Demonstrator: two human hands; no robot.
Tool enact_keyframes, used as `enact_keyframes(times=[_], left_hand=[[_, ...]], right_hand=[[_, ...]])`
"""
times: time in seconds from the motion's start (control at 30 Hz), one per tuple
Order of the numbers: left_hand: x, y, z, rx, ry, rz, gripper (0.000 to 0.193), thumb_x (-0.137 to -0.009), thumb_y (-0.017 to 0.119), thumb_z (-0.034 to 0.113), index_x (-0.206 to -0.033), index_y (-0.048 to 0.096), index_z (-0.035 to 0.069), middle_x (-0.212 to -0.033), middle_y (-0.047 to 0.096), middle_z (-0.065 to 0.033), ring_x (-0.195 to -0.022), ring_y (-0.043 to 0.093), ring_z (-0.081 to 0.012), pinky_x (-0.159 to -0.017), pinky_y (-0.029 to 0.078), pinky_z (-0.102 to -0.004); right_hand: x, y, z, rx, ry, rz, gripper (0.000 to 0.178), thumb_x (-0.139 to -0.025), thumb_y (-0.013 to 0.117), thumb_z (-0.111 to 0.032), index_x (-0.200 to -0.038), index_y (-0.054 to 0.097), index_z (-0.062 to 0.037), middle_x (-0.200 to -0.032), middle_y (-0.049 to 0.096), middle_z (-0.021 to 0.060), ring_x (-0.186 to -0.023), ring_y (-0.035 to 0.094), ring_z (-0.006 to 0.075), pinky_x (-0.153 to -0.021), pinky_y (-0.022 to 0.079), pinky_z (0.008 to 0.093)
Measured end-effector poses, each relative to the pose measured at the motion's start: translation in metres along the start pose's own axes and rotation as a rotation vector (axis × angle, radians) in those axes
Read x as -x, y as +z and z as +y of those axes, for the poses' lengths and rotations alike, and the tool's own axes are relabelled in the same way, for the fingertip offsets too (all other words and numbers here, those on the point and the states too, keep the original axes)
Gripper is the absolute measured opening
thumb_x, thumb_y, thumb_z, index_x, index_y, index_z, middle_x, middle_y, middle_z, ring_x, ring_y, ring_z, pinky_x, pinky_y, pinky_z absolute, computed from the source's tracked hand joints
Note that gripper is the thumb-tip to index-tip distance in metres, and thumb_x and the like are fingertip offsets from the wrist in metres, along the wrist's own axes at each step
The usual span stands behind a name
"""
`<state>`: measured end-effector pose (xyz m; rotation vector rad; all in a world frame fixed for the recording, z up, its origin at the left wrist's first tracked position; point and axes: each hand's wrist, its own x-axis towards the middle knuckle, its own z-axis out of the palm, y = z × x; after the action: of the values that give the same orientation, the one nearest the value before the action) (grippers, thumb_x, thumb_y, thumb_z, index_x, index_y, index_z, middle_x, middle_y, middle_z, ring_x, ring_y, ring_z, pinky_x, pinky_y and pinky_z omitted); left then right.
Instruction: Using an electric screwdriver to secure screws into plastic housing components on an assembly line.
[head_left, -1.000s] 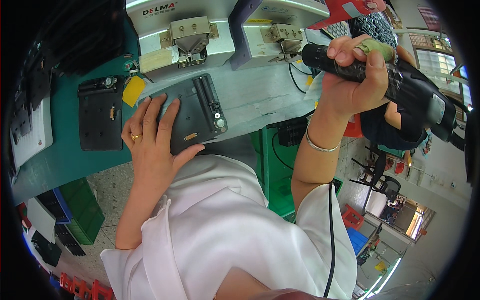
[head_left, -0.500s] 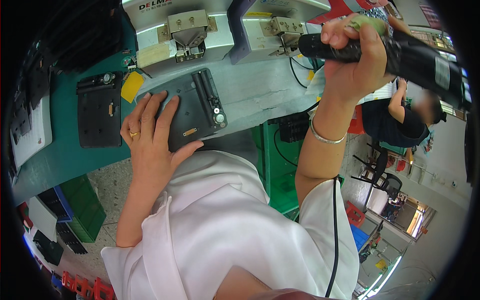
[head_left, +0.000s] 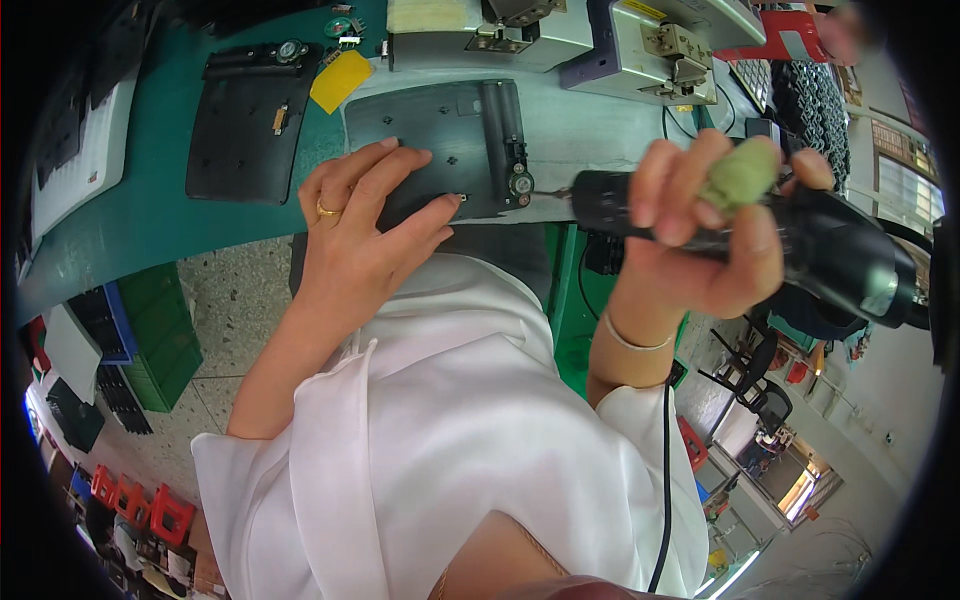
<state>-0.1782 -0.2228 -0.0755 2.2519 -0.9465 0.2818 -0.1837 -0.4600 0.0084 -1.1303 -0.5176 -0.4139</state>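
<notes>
A black plastic panel [head_left: 452, 125] lies on the bench edge in front of me. It has a raised ridge along its right side and a small round metal part [head_left: 521, 184] at its lower right corner. My left hand [head_left: 365, 205] lies over the panel's lower left part, fingers stretched out and thumb near the front edge. My right hand [head_left: 705, 215] is wrapped round a black electric screwdriver [head_left: 605, 203], held nearly level. A green cover sits on one of its fingers. The thin bit points left, close to the panel's corner; whether it touches a screw I cannot tell.
A second black panel [head_left: 243, 140] lies to the left, beside a yellow paper note [head_left: 341, 82]. Two grey machines with metal feeders [head_left: 505, 35] stand behind the panel. White trays [head_left: 85, 155] are at far left; a green crate [head_left: 160, 340] stands on the floor.
My right hand has brought the screwdriver down and left, its bit now by the panel's corner. My left hand stays on the panel, its thumb nearer the fingers. The whole view has shifted.
</notes>
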Motion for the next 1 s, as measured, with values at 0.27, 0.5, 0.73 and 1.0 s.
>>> enact_keyframes(times=[0.27, 0.5, 0.73, 1.0], left_hand=[[0.002, -0.002, -0.001, 0.005, -0.006, -0.014, 0.035, -0.066, 0.081, 0.017, -0.099, 0.072, 0.021, -0.122, 0.058, -0.0057, -0.118, 0.05, -0.0292, -0.096, 0.033, -0.0419], [0.003, 0.0, -0.001, 0.013, -0.002, 0.002, 0.035, -0.065, 0.082, 0.017, -0.097, 0.071, 0.022, -0.123, 0.058, -0.0056, -0.118, 0.05, -0.0292, -0.095, 0.033, -0.0416], [0.003, 0.001, -0.003, 0.022, -0.009, 0.023, 0.034, -0.064, 0.082, 0.016, -0.096, 0.071, 0.021, -0.123, 0.058, -0.0049, -0.118, 0.05, -0.0285, -0.095, 0.034, -0.0419], [-0.004, -0.001, 0.0, 0.082, -0.066, -0.009, 0.034, -0.066, 0.078, 0.017, -0.098, 0.066, 0.017, -0.117, 0.058, -0.0003, -0.113, 0.052, -0.0213, -0.093, 0.034, -0.0421]], right_hand=[[0.021, 0.031, 0.028, 0.142, 0.099, 0.028, 0.05, -0.09, 0.06, -0.01, -0.132, 0.034, -0.0165, -0.081, 0.057, 0.0076, -0.056, 0.053, 0.0194, -0.048, 0.047, 0.0374], [0.023, 0.035, 0.035, 0.191, 0.106, 0.029, 0.049, -0.09, 0.062, -0.011, -0.131, 0.036, -0.0165, -0.078, 0.056, 0.0079, -0.053, 0.051, 0.0191, -0.045, 0.047, 0.0364], [0.023, 0.044, 0.039, 0.251, 0.131, 0.103, 0.044, -0.088, 0.066, -0.013, -0.119, 0.036, -0.0184, -0.071, 0.053, 0.0074, -0.049, 0.049, 0.0179, -0.043, 0.046, 0.0354], [0.024, 0.042, 0.043, 0.404, 0.101, -0.01, 0.042, -0.085, 0.07, -0.012, -0.106, 0.034, -0.018, -0.066, 0.048, 0.006, -0.047, 0.048, 0.0166, -0.043, 0.046, 0.0327]])
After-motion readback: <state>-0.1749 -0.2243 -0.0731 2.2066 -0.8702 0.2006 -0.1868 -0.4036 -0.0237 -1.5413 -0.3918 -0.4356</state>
